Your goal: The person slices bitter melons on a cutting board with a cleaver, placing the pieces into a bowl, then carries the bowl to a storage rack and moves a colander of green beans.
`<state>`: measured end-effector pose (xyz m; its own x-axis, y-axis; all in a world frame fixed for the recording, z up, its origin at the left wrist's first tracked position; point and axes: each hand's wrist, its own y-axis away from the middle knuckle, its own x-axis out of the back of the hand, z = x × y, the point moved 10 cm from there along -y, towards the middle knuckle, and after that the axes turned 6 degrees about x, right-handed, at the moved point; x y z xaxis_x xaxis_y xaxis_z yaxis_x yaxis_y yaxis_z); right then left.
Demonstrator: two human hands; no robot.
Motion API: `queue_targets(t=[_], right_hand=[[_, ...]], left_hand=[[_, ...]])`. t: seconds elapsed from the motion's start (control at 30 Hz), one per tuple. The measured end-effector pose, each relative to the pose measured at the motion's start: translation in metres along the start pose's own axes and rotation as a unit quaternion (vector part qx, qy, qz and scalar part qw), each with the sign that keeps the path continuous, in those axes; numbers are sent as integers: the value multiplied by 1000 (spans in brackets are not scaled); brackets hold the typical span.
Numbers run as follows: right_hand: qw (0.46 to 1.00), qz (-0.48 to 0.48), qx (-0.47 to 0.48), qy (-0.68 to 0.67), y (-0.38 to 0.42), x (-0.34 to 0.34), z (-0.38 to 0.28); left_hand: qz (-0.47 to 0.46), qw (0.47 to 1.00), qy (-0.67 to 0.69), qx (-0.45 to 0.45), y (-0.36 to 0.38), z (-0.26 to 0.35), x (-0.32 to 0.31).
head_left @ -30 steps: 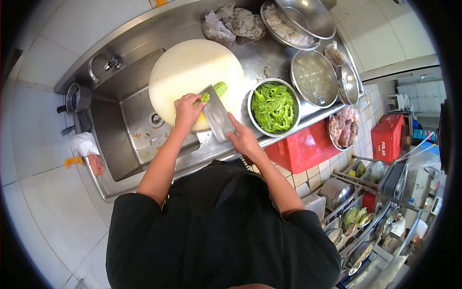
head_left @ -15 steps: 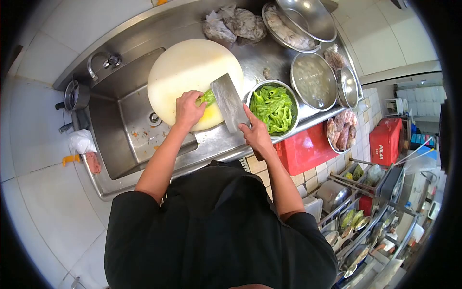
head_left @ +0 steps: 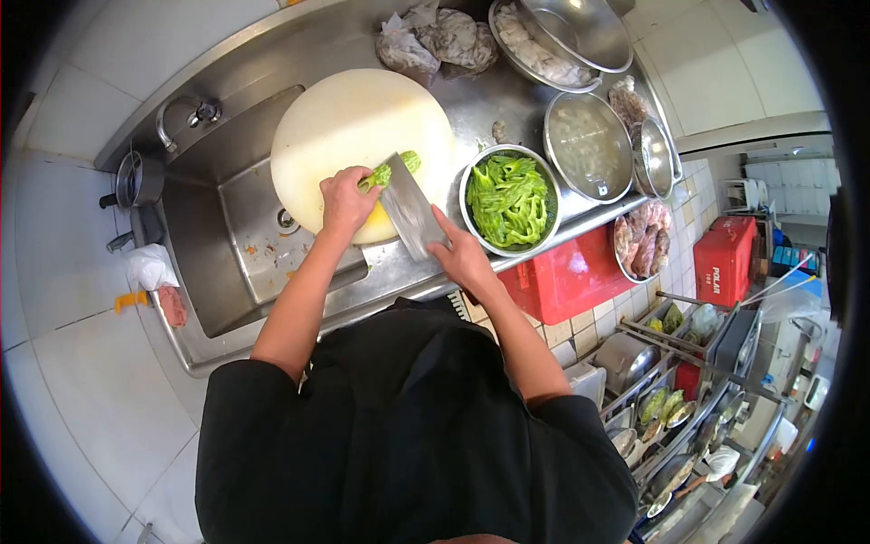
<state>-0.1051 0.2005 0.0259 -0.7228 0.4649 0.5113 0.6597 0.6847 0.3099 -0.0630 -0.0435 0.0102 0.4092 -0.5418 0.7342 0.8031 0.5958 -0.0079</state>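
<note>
On the round white cutting board [head_left: 335, 118], my left hand [head_left: 346, 201] is closed on a bumpy green bitter melon [head_left: 372, 179], pressing it near the board's front edge. My right hand [head_left: 460, 257] grips a broad cleaver [head_left: 410, 216] by its handle. The blade stands against the bitter melon, just right of my left fingers, and a piece of green shows on its far side. Right of the board, close to my right hand, a metal bowl [head_left: 464, 201] holds a heap of sliced green vegetable [head_left: 510, 199].
Left of the board is a steel sink [head_left: 204, 245] with scraps and a faucet [head_left: 172, 122]. Plastic bags [head_left: 458, 41] lie behind. Metal bowls, one with cloudy liquid [head_left: 587, 145], stand to the right. Below the counter edge sits a red container [head_left: 571, 281].
The cleaver and my right hand have moved left onto the bitter melon, and the blade now crosses it. A piece of green has appeared beyond the blade. My left hand keeps its grip.
</note>
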Motion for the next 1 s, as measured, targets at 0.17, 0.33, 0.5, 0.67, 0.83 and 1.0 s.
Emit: queue_targets(t=[0.17, 0.33, 0.5, 0.67, 0.83, 1.0], right_hand=[[985, -66, -148, -62, 66, 29, 14], [993, 48, -80, -73, 49, 45, 5], [992, 52, -83, -75, 25, 38, 9], [996, 56, -51, -42, 16, 35, 12], [997, 67, -16, -37, -3, 23, 16], [997, 6, -68, -24, -19, -11, 3]], left_hand=[[8, 1000, 14, -21, -4, 5, -3], [-29, 998, 15, -50, -8, 24, -23], [-23, 997, 40, -58, 0, 22, -15], [-37, 997, 58, -46, -2, 17, -6], [-34, 996, 61, -53, -7, 18, -7], [-19, 997, 66, -45, -6, 13, -7]])
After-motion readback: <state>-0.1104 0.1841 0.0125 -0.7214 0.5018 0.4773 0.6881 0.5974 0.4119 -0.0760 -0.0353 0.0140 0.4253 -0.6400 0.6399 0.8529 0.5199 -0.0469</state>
